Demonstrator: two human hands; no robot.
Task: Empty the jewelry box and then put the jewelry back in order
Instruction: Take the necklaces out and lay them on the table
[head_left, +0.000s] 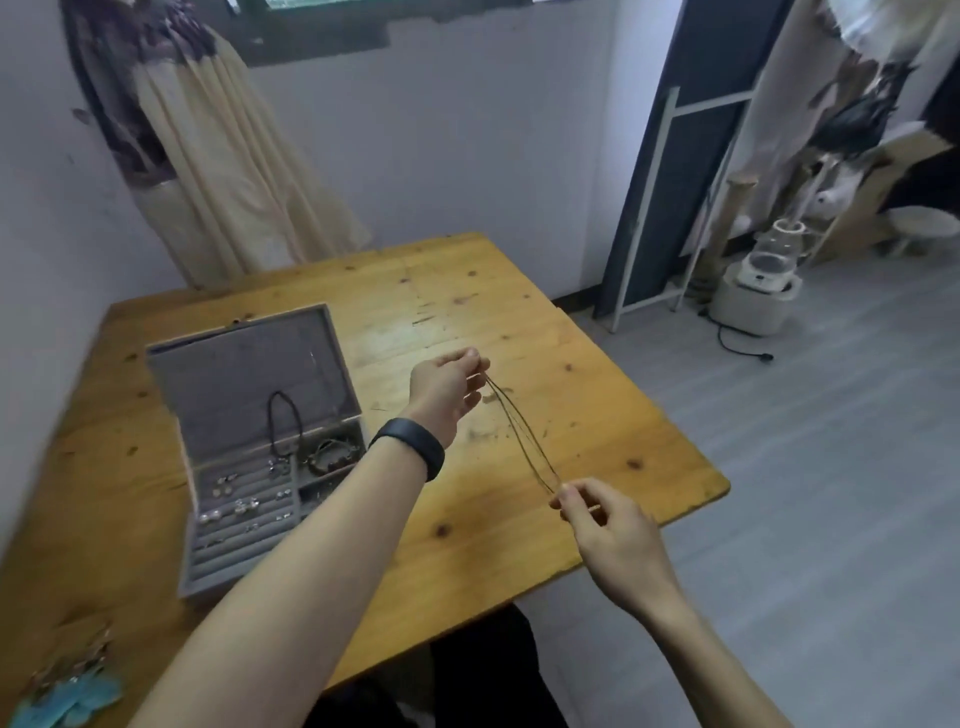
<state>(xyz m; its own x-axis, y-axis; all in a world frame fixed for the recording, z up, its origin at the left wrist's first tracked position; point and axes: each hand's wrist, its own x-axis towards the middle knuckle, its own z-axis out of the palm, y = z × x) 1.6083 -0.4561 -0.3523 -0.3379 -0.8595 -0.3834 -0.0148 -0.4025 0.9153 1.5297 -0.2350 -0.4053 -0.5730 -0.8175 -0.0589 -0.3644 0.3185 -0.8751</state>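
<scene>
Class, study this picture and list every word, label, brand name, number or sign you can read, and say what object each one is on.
There is no readable text anywhere in this picture.
The jewelry box shows no label or brand.
The black wristband on the left hand shows no digits or logo.
The white appliance on the floor is too small and blurred to tell any marking.

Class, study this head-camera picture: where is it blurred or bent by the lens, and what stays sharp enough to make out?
Head view: the edges smear, so the turquoise feathered pieces at the lower left are soft; the wide lens bows the wooden table; the thin necklace between left hand and right hand, and the open jewelry box, read clearly; light is even, no glare.
</scene>
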